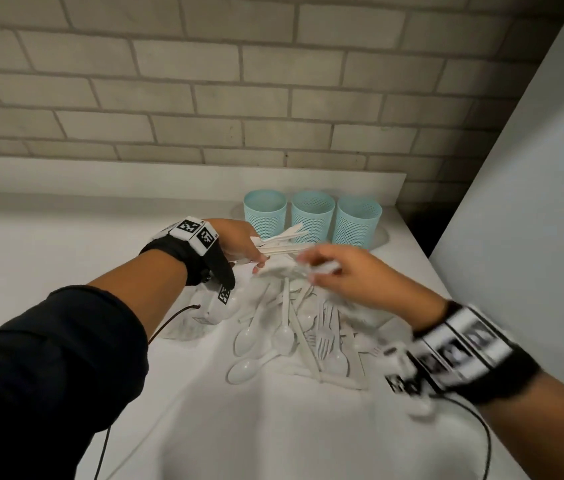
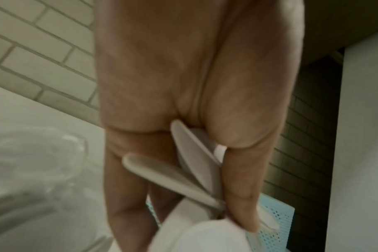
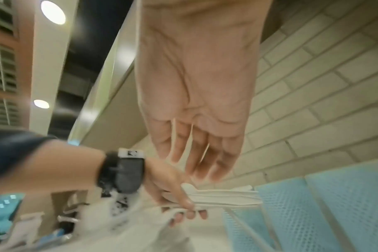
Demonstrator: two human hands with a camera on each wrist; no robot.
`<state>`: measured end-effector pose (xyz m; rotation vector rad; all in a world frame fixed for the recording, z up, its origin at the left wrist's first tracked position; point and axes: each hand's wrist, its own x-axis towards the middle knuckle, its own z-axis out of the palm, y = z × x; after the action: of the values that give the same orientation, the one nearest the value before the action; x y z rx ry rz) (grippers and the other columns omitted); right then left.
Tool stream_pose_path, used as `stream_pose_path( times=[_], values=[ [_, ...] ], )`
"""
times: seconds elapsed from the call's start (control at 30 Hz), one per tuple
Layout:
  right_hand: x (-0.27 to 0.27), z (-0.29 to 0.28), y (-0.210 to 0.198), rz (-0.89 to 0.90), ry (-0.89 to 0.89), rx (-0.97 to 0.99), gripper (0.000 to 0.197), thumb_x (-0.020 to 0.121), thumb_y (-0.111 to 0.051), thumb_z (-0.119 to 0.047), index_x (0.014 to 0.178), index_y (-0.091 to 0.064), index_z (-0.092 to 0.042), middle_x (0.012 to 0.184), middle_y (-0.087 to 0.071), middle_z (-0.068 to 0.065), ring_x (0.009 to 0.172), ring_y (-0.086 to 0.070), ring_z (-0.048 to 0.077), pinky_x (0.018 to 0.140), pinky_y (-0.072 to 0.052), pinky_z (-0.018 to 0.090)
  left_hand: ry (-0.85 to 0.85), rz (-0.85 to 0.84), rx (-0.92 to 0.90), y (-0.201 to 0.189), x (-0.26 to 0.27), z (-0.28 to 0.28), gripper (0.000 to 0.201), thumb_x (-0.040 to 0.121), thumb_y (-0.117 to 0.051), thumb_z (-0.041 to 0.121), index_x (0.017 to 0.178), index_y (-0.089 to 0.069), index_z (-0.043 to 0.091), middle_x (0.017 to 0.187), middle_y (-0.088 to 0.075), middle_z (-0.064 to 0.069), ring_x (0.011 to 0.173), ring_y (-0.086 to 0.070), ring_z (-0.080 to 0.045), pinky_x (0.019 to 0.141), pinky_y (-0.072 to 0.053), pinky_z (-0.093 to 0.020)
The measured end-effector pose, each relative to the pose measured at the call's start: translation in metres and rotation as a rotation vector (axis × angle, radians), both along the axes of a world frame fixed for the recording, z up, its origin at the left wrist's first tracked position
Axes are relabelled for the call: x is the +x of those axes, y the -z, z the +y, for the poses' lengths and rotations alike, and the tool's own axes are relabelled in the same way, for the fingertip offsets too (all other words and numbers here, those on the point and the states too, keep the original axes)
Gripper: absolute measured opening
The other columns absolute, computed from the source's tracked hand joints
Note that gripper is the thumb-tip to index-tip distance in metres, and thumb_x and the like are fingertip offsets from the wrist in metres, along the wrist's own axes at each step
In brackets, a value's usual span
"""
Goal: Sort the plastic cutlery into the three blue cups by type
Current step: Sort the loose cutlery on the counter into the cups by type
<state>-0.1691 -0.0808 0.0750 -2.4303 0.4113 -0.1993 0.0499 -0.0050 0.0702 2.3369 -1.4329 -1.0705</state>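
Three blue mesh cups (image 1: 265, 216) (image 1: 312, 216) (image 1: 356, 221) stand in a row at the back of the white counter (image 1: 48, 258). My left hand (image 1: 256, 258) hovers just in front of them and grips a bundle of white cutlery (image 1: 284, 242) whose ends point at the cups; the type is hard to tell. The same bundle (image 3: 222, 196) shows in the right wrist view, and its handles (image 2: 183, 170) show in the left wrist view. My right hand (image 1: 322, 268), blurred, sits beside the bundle, with its fingers (image 3: 201, 153) straight and nothing in them. A pile of white spoons, forks and knives (image 1: 294, 334) lies below both hands.
A crumpled clear plastic bag (image 1: 211, 310) lies under my left wrist beside the pile. A brick wall (image 1: 204, 98) runs behind the cups. A tall white panel (image 1: 533, 168) closes off the counter's right side. Bare counter stretches to the left.
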Motion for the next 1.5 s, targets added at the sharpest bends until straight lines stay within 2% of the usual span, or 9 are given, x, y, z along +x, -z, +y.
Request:
stream_pose_path(
  times=[0.2,0.33,0.43,0.67,0.83,0.97,1.23,1.4,1.5],
  values=[
    [0.08,-0.025,0.002,0.252,-0.018,-0.474,0.091,0.074,-0.075,-0.032,0.147,-0.022,-0.019,0.154,-0.022,0.004,0.144,-0.009,0.022,0.113,-0.012,0.044,0.007,0.14,-0.053,-0.009,-0.001,0.003,0.015,0.091,-0.057,0.004,0.078,-0.061,0.011,0.053,-0.064,0.012,0.053,-0.058,0.002,0.053,-0.042,-0.008],
    [0.099,-0.032,0.01,0.336,-0.077,-0.485,0.024,0.082,-0.067,-0.036,0.095,-0.057,-0.018,0.094,-0.06,0.003,0.096,-0.054,0.023,0.087,-0.036,0.036,-0.01,0.126,-0.075,-0.003,-0.004,0.0,0.039,0.071,-0.071,0.03,0.095,-0.067,0.0,0.081,-0.066,-0.005,0.076,-0.058,-0.017,0.074,-0.046,-0.03],
    [0.098,-0.041,0.017,0.364,-0.088,-0.321,0.026,0.089,-0.06,-0.032,0.071,-0.046,-0.02,0.07,-0.052,-0.002,0.075,-0.05,0.02,0.057,-0.034,0.024,-0.114,0.172,-0.129,0.002,-0.002,0.0,0.033,0.074,-0.077,0.026,0.096,-0.065,0.004,0.078,-0.065,-0.005,0.066,-0.06,-0.013,0.061,-0.047,-0.023],
    [0.074,-0.058,0.033,0.25,0.084,0.348,0.023,0.098,-0.046,-0.029,0.083,-0.054,-0.013,0.061,-0.052,0.0,0.054,-0.049,0.014,0.052,-0.045,0.022,-0.462,0.521,-0.391,0.005,0.009,0.003,0.045,0.08,-0.071,0.004,0.121,-0.053,0.01,0.085,-0.068,-0.004,0.06,-0.068,-0.003,0.061,-0.055,-0.013],
    [0.074,-0.048,0.045,0.088,0.147,0.792,0.028,0.097,-0.043,-0.034,0.088,-0.057,-0.012,0.061,-0.065,-0.002,0.049,-0.058,0.009,0.055,-0.051,0.027,-0.52,0.694,-0.373,0.017,-0.016,-0.008,0.031,0.089,-0.06,0.034,0.115,-0.057,0.017,0.095,-0.065,0.006,0.092,-0.06,-0.007,0.072,-0.047,-0.021],
    [0.071,-0.036,0.052,0.069,0.101,1.079,0.029,0.1,-0.034,-0.031,0.103,-0.055,-0.011,0.077,-0.073,0.002,0.067,-0.07,0.011,0.061,-0.059,0.028,-0.566,0.777,-0.409,0.032,-0.032,-0.018,0.021,0.093,-0.054,0.038,0.085,-0.061,0.019,0.074,-0.053,0.004,0.074,-0.052,-0.007,0.073,-0.046,-0.022],
    [0.066,-0.03,0.061,-0.046,0.143,1.308,0.049,0.103,-0.021,-0.031,0.136,-0.039,0.001,0.137,-0.046,0.021,0.129,-0.045,0.034,0.075,-0.057,0.032,-0.654,0.847,-0.538,0.044,-0.042,-0.022,0.018,0.1,-0.042,0.019,0.095,-0.058,0.012,0.087,-0.063,-0.007,0.077,-0.061,-0.018,0.072,-0.052,-0.033],
    [0.075,-0.031,0.071,-0.186,0.256,1.324,0.039,0.101,-0.035,-0.022,0.125,-0.049,0.005,0.107,-0.063,0.019,0.077,-0.071,0.02,0.061,-0.059,0.029,-0.694,0.842,-0.6,0.046,-0.047,-0.022,0.023,0.1,-0.038,0.014,0.088,-0.057,0.011,0.075,-0.06,-0.007,0.055,-0.058,-0.014,0.045,-0.05,-0.02],
    [0.079,-0.034,0.081,-0.283,0.316,1.278,0.029,0.1,-0.04,-0.02,0.107,-0.06,0.0,0.093,-0.064,0.018,0.067,-0.069,0.019,0.057,-0.058,0.028,-0.716,0.851,-0.633,0.046,-0.048,-0.023,0.023,0.095,-0.042,0.008,0.081,-0.058,0.014,0.07,-0.058,-0.003,0.059,-0.056,-0.012,0.052,-0.045,-0.021]
  ],
)
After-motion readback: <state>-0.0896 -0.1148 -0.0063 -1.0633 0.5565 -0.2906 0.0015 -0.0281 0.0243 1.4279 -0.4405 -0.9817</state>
